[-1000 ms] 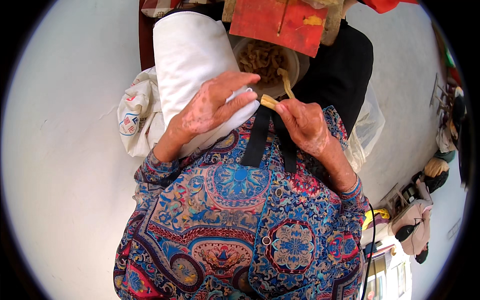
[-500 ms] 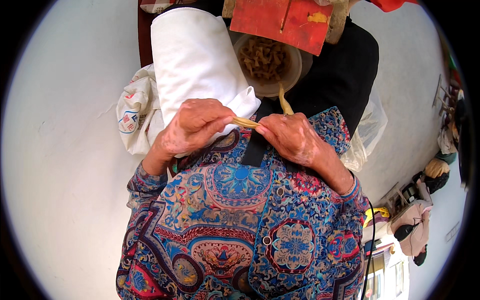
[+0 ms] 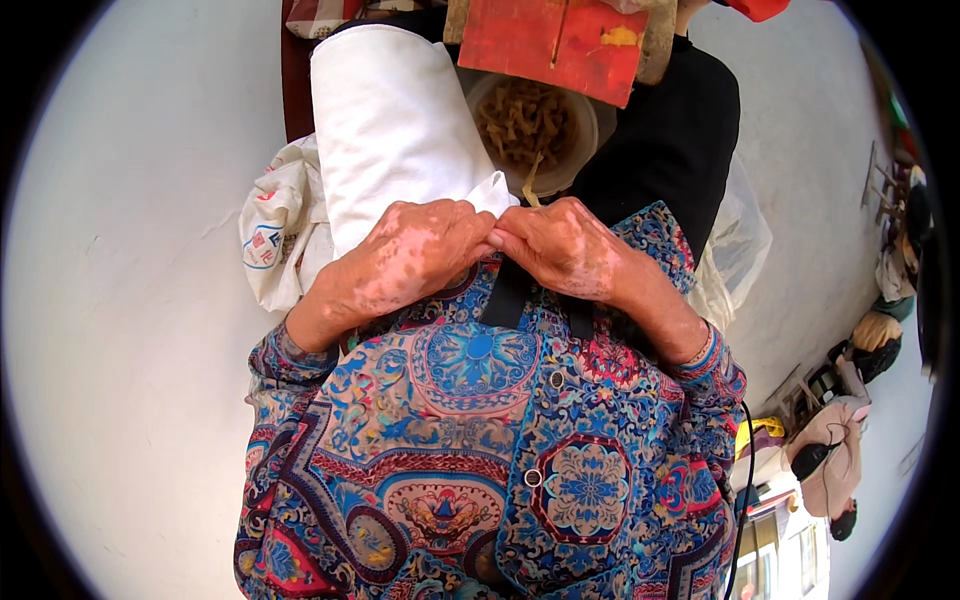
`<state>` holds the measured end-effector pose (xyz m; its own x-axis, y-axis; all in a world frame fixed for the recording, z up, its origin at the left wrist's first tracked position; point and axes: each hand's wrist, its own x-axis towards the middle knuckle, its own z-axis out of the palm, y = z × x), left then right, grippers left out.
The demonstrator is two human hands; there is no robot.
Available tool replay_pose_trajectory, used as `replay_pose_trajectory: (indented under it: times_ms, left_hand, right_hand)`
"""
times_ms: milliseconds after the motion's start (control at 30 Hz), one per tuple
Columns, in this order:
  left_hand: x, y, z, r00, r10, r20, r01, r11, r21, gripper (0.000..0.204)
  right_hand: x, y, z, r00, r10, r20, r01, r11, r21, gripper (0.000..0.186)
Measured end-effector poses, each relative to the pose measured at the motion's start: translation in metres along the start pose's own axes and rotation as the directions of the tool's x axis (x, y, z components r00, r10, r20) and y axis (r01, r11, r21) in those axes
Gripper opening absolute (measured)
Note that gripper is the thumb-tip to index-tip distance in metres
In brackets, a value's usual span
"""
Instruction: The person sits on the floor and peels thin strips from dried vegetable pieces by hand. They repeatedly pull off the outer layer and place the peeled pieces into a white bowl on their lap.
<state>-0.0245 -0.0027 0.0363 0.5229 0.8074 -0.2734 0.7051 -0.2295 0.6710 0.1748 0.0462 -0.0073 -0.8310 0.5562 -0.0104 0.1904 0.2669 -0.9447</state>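
Note:
My left hand [image 3: 415,255] and my right hand [image 3: 572,250] meet above my lap, thumbs and knuckles touching. Both are closed around a soft tan strip. Only its twisted far end [image 3: 533,184] shows, poking out past my right hand toward the tub; the part between my fingers is hidden. Beyond my hands, between my knees, a round pale tub [image 3: 590,150] holds many tan, folded or knotted strips [image 3: 525,120].
White cloth [image 3: 395,120] covers my left leg. A worn red board [image 3: 545,40] overhangs the tub's far side. Plastic bags lie at the left [image 3: 275,240] and the right [image 3: 735,245]. Piled clothes and bags [image 3: 835,440] line the far right.
My hands have come together, covering the length of strip that was stretched between them. The free end beyond my right hand now sits lower and further left.

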Motion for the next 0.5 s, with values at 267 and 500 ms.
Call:
replay_pose_trajectory:
  times_ms: [267, 500]
  left_hand:
    - [-0.021, -0.017, -0.026, 0.999, -0.016, 0.045, 0.019, 0.998, -0.067, 0.013]
    - [-0.041, -0.038, -0.055, 0.947, -0.236, -0.219, -0.080, 0.486, -0.870, 0.032]
  right_hand:
    - [-0.011, 0.001, -0.006, 0.996, 0.068, 0.064, -0.068, 0.998, -0.003, 0.023]
    - [0.014, -0.020, -0.004, 0.971, -0.071, -0.226, 0.100, 0.988, 0.118, 0.018]
